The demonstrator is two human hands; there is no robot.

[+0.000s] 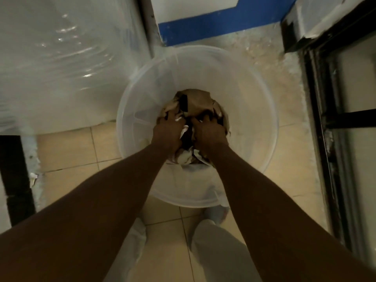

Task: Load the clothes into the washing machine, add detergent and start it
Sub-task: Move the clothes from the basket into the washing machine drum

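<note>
Clothes (195,110) lie bundled at the bottom of a translucent plastic bucket (262,110) on the tiled floor, directly beneath the grip. Left hand (169,132) and right hand (209,132) reach straight down side by side, fingers closed into the fabric. Lift goes vertically out; washing machine not identifiable.

Beige tiled floor (67,151), white wall with blue band (213,23), black-framed door (333,119) at right, dim light.
</note>
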